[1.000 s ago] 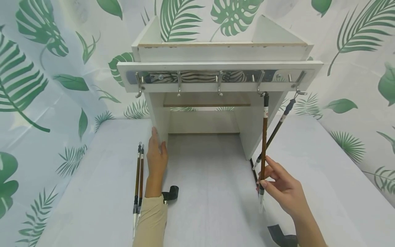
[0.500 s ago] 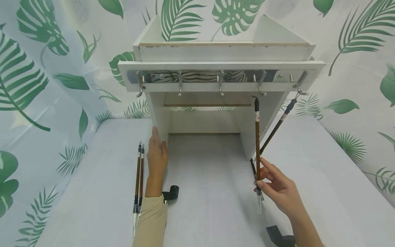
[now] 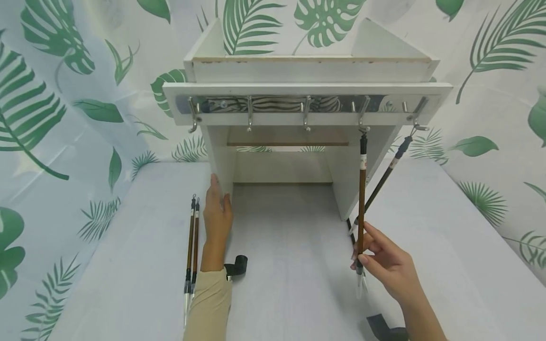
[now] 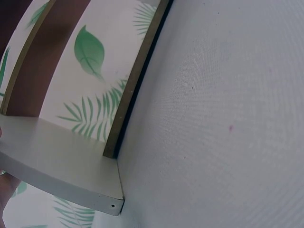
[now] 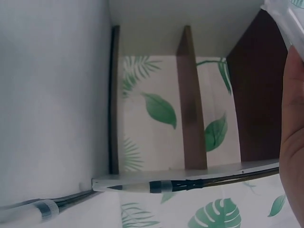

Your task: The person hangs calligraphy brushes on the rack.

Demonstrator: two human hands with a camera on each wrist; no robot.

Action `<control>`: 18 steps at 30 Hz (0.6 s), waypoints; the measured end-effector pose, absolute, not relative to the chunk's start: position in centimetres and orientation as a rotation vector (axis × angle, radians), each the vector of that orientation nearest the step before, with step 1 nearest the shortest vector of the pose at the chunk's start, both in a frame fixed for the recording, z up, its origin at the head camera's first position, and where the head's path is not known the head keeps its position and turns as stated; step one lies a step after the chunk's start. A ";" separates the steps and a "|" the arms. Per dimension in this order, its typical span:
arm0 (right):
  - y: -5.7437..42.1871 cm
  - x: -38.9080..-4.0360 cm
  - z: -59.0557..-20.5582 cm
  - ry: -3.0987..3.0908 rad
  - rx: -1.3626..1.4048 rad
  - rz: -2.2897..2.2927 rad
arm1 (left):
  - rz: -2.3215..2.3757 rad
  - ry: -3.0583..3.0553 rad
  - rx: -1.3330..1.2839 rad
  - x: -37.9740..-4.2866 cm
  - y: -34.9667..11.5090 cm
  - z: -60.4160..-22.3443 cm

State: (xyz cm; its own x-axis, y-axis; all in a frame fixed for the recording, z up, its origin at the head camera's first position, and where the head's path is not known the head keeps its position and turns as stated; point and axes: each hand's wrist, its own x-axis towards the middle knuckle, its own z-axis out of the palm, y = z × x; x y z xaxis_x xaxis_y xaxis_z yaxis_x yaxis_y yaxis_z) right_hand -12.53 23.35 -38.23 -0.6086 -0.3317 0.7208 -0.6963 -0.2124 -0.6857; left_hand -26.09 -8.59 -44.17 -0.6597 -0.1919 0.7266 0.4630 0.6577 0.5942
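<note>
My right hand (image 3: pixel 386 265) pinches a brown calligraphy brush (image 3: pixel 362 189) low on its handle, bristle end down in a clear cap (image 3: pixel 359 286). The brush stands nearly upright, its top loop right at the fourth hook (image 3: pixel 363 124) from the left. On the rightmost hook (image 3: pixel 420 124) another brush (image 3: pixel 386 177) hangs at a slant by its loop; the right wrist view shows its pale bristles (image 5: pixel 135 187). My left hand (image 3: pixel 217 222) holds the left side panel (image 3: pixel 219 161) of a white shelf unit (image 3: pixel 307 76), fingers along the outside and thumb inside.
Two more brushes (image 3: pixel 192 251) lie side by side on the white table (image 3: pixel 286 284), left of the left forearm. Part of a dark brush (image 3: pixel 350 229) lies by the unit's right panel, partly behind the right hand. Three left hooks (image 3: pixel 249 116) hold nothing.
The right hand's brush dropped left and down off the fourth hook, then came back up and right to it. The hanging brush swung slightly. My left hand stayed in place.
</note>
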 end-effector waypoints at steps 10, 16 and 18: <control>23.2 -12.6 -38.0 -1.718 1.264 1.929 | -1.027 -2.074 -0.199 -26.0 -8.6 -44.0; 22.9 -12.6 -37.8 -1.650 1.325 1.985 | -1.023 -2.069 -0.202 -26.0 -8.6 -44.1; 22.8 -12.5 -37.6 -1.627 1.345 2.012 | -1.020 -2.065 -0.205 -26.0 -8.6 -44.1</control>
